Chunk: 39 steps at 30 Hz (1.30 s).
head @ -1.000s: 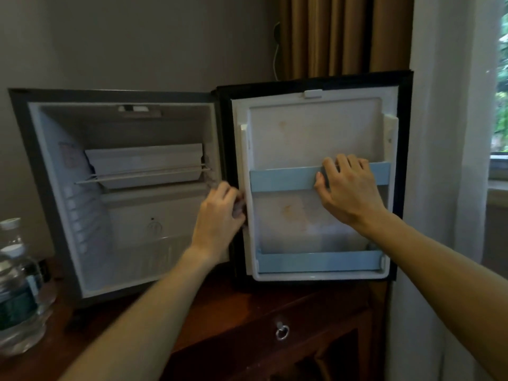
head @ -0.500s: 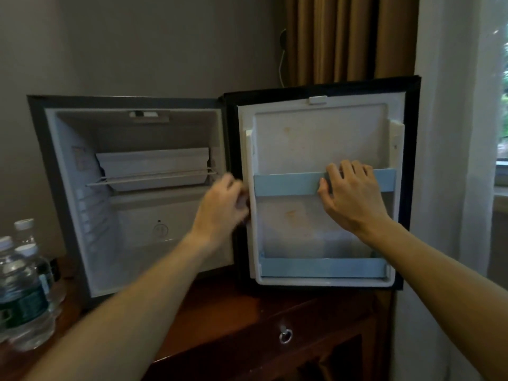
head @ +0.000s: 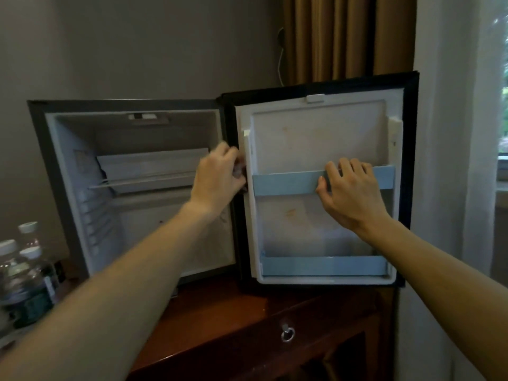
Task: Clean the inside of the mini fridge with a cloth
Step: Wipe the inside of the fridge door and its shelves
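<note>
The mini fridge [head: 68, 174] stands open on a wooden cabinet, its white inside bare apart from a wire shelf [head: 143, 181] under the freezer tray. Its door [head: 316, 138] is swung out to the right, and the liner shows brownish stains. My left hand [head: 217, 180] is at the door's hinge-side edge with its fingers curled round that edge. My right hand [head: 349, 193] holds the upper light-blue door rail [head: 286, 182], fingers hooked over its top and thumb on its front. A lower blue rail [head: 324, 266] runs along the door's bottom. No cloth shows.
Several water bottles [head: 24, 276] stand at the left, beside the fridge. The dark wooden cabinet [head: 220, 320] has a drawer with a ring pull [head: 287, 334]. A brown curtain [head: 346, 37] hangs behind the door and a white sheer curtain [head: 450, 133] on its right.
My left hand has slid up the door's hinge-side edge to about the upper rail's height. My right hand has stayed on that rail. The view has shifted slightly.
</note>
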### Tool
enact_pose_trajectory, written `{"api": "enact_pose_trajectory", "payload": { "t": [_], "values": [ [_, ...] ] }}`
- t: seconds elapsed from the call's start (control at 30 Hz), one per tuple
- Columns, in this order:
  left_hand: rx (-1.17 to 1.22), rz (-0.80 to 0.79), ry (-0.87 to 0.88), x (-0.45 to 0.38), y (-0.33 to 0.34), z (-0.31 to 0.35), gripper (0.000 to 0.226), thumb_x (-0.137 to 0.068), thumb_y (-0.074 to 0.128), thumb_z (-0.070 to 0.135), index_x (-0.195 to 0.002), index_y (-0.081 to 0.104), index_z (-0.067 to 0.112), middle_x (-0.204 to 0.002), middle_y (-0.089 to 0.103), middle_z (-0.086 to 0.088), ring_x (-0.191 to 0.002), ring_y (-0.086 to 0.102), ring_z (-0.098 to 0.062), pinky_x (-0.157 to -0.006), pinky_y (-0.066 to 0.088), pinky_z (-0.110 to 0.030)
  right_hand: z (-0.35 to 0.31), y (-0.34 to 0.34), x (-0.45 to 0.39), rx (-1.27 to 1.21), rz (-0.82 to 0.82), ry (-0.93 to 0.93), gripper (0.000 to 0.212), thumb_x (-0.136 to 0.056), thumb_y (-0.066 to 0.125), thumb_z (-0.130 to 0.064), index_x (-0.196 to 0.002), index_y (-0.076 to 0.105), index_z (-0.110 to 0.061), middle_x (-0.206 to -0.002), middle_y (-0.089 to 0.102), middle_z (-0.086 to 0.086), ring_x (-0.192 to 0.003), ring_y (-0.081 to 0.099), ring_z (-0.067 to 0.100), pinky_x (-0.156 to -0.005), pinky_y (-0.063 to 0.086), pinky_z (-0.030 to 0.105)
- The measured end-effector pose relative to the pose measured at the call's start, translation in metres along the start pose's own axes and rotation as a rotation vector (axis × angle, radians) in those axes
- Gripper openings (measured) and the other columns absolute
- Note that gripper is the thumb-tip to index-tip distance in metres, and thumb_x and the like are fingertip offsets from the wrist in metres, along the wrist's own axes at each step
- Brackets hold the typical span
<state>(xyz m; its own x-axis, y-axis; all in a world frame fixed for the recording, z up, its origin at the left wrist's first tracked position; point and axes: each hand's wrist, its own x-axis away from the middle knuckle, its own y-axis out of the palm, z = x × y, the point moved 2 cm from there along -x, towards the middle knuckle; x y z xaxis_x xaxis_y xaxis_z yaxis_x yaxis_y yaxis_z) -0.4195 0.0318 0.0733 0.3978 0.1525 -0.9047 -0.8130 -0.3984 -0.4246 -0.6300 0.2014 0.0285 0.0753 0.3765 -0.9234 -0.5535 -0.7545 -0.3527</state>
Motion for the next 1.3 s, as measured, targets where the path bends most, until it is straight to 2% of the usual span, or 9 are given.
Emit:
{"api": "enact_pose_trajectory", "payload": {
  "t": [0.13, 0.3, 0.5, 0.6, 0.67, 0.8, 0.97, 1.1, 1.3],
  "values": [
    [0.049, -0.169, -0.069, 0.094, 0.043, 0.003, 0.018, -0.083, 0.073, 0.011, -0.098, 0.065, 0.014, -0.103, 0.055, 0.000, -0.086, 0.056, -0.015, -0.073, 0.046, -0.026, -0.001, -0.001, 0.001, -0.003, 0.001, 0.001, 0.030, -0.097, 0.037, -0.035, -0.093, 0.051, -0.008, -0.086, 0.052, 0.015, -0.077, 0.046, 0.031, -0.076, 0.036, 0.044],
    [0.072, -0.354, -0.180, 0.188, 0.088, 0.008, 0.019, -0.081, 0.073, 0.012, -0.097, 0.064, 0.017, -0.105, 0.054, 0.001, -0.092, 0.058, -0.021, -0.073, 0.050, -0.031, 0.000, -0.001, 0.002, 0.001, 0.025, 0.000, 0.030, -0.098, 0.039, -0.034, -0.094, 0.052, -0.008, -0.087, 0.053, 0.015, -0.078, 0.047, 0.032, -0.076, 0.037, 0.044],
    [-0.004, -0.476, -0.100, 0.198, 0.091, 0.009, 0.021, -0.088, 0.066, 0.022, -0.109, 0.061, 0.018, -0.115, 0.051, 0.002, -0.103, 0.055, -0.020, -0.076, 0.047, -0.031, -0.001, -0.003, 0.001, -0.005, 0.029, -0.009, 0.030, -0.098, 0.039, -0.034, -0.095, 0.052, -0.007, -0.087, 0.054, 0.016, -0.079, 0.048, 0.032, -0.076, 0.038, 0.044],
    [0.007, -0.367, -0.006, 0.155, 0.067, 0.002, 0.020, -0.085, 0.071, 0.017, -0.103, 0.062, 0.015, -0.104, 0.052, -0.001, -0.088, 0.057, -0.021, -0.064, 0.044, -0.030, -0.003, -0.004, 0.002, -0.001, 0.057, -0.010, 0.030, -0.097, 0.040, -0.033, -0.093, 0.053, -0.007, -0.085, 0.054, 0.016, -0.078, 0.048, 0.032, -0.075, 0.037, 0.044],
    [0.011, -0.241, 0.019, 0.109, 0.046, -0.001, 0.020, -0.083, 0.073, 0.015, -0.099, 0.061, 0.014, -0.097, 0.049, 0.000, -0.079, 0.048, -0.014, -0.062, 0.036, -0.027, -0.003, -0.004, 0.002, 0.003, 0.049, -0.003, 0.030, -0.098, 0.039, -0.033, -0.094, 0.053, -0.007, -0.086, 0.054, 0.016, -0.078, 0.048, 0.032, -0.076, 0.037, 0.044],
    [-0.070, -0.100, 0.122, 0.011, 0.004, -0.001, 0.021, -0.084, 0.069, 0.015, -0.101, 0.060, 0.010, -0.096, 0.045, -0.002, -0.079, 0.042, -0.016, -0.063, 0.033, -0.030, -0.002, -0.004, 0.001, -0.016, 0.042, -0.004, 0.029, -0.097, 0.040, -0.033, -0.093, 0.053, -0.007, -0.086, 0.053, 0.015, -0.077, 0.047, 0.031, -0.076, 0.036, 0.044],
    [-0.084, 0.042, 0.041, -0.064, -0.022, -0.004, 0.015, -0.086, 0.064, 0.014, -0.101, 0.061, 0.010, -0.104, 0.054, -0.008, -0.086, 0.052, -0.023, -0.069, 0.044, -0.036, -0.001, -0.001, 0.002, -0.025, 0.029, 0.003, 0.029, -0.096, 0.041, -0.034, -0.096, 0.055, -0.008, -0.087, 0.054, 0.015, -0.079, 0.048, 0.031, -0.076, 0.037, 0.044],
    [-0.026, 0.101, -0.047, -0.051, -0.012, 0.001, 0.019, -0.083, 0.066, 0.007, -0.102, 0.063, 0.009, -0.106, 0.056, -0.008, -0.090, 0.053, -0.022, -0.075, 0.042, -0.032, 0.000, -0.001, 0.001, -0.031, 0.025, 0.010, 0.029, -0.096, 0.041, -0.034, -0.097, 0.054, -0.009, -0.088, 0.054, 0.015, -0.079, 0.049, 0.031, -0.076, 0.037, 0.043],
    [0.061, 0.041, -0.148, 0.042, 0.027, 0.011, 0.023, -0.082, 0.070, 0.002, -0.103, 0.063, 0.009, -0.111, 0.056, -0.009, -0.098, 0.054, -0.026, -0.078, 0.043, -0.031, -0.002, -0.003, 0.000, 0.000, -0.002, 0.020, 0.031, -0.097, 0.038, -0.036, -0.095, 0.053, -0.009, -0.088, 0.054, 0.015, -0.080, 0.048, 0.032, -0.077, 0.036, 0.044]
  ]
}}
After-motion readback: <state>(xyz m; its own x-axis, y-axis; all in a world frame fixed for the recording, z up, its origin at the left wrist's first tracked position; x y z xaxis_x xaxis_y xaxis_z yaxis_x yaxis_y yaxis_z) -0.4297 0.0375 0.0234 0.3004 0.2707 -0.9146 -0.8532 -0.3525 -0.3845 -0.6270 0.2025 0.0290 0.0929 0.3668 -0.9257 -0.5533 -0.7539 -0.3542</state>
